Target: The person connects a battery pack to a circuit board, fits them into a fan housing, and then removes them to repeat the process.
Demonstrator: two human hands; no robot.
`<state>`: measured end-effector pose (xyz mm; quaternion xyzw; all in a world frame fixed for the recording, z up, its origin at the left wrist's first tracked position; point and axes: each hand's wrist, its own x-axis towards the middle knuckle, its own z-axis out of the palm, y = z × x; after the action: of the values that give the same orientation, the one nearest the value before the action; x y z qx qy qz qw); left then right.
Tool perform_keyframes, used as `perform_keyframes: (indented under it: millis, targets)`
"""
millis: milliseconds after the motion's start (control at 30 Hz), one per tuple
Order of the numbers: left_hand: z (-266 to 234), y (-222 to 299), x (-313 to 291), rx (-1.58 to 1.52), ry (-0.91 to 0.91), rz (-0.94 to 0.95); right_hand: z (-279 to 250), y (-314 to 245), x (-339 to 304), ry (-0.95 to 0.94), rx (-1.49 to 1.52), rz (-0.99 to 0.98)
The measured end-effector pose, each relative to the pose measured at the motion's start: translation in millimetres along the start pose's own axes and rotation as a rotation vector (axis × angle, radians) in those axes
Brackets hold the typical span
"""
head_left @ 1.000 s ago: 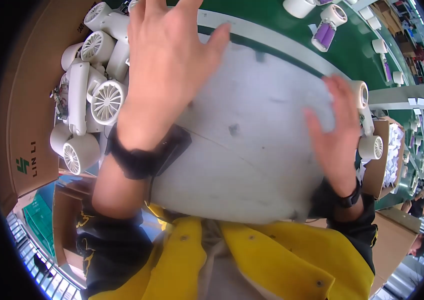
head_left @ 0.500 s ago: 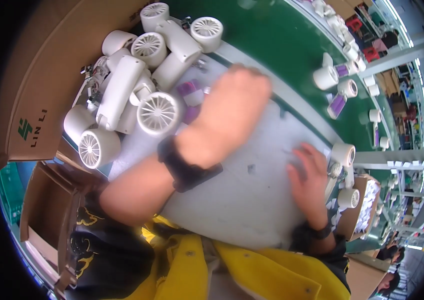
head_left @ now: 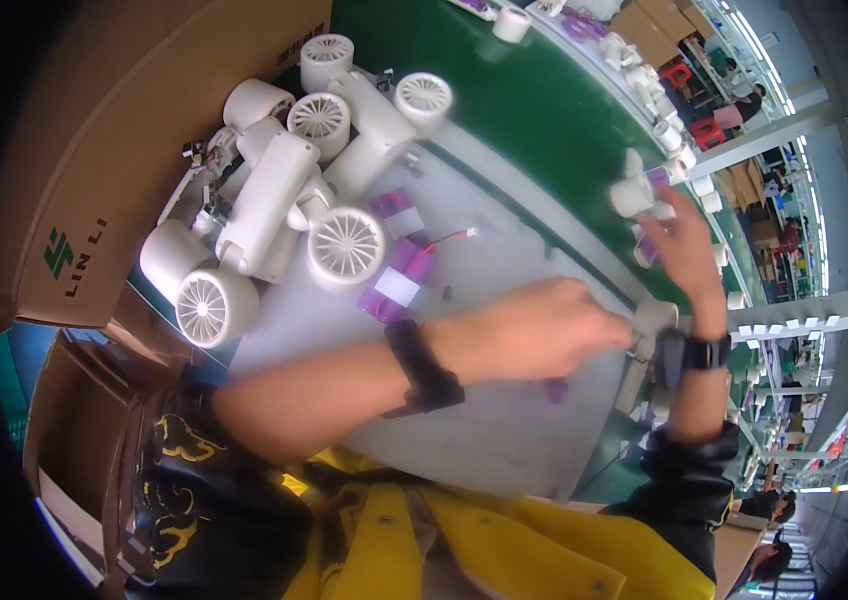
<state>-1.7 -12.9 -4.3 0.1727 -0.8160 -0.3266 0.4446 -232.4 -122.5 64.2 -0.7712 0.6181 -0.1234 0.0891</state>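
My left hand [head_left: 554, 325], slightly blurred, reaches right across the grey work surface [head_left: 474, 430]. Its fingers are curled, and their tips are by a white round fan part [head_left: 656, 318] at the surface's right edge. What they hold, if anything, is hidden; a small blurred purple patch [head_left: 556, 390] shows below the hand. My right hand [head_left: 686, 245] extends over the green conveyor belt [head_left: 544, 130], fingers apart, beside a white fan housing [head_left: 632, 196]. Purple wrapped packs [head_left: 397, 287] with white labels lie left of centre, one with a red wire and white plug [head_left: 472, 232].
White handheld fan bodies [head_left: 269, 195] are piled at the left, against a tall cardboard box [head_left: 94, 180]. An open carton [head_left: 84, 420] stands at lower left. A metal rail [head_left: 534, 220] divides the work surface from the belt. More white parts [head_left: 511, 25] ride the belt.
My left hand has swung from the far edge toward the right side. My right hand has lifted off the surface and reached out over the belt. The purple packs are now uncovered.
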Motion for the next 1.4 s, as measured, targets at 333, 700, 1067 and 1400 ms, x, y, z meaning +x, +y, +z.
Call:
perform_keyframes:
  millis: [333, 700, 1067, 1400]
  targets:
    - [10.4, -16.0, -1.2, 0.107, 0.184, 0.053, -14.2, 60.9, -3.2, -0.102, -0.242, -0.008]
    - [2.9, -9.1, 5.5, 0.063, 0.426, 0.101, -35.1, 91.7, -64.5, -0.489, 0.099, 0.196]
    - [-9.9, -0.6, 2.5, 0.049, 0.629, 0.083, 23.9, -53.0, -88.4, -0.27, 0.103, -0.056]
    - [-9.1, 10.6, 1.8, -0.439, 0.465, -0.058, 36.0, -71.9, -133.1, 0.057, 0.36, -0.508]
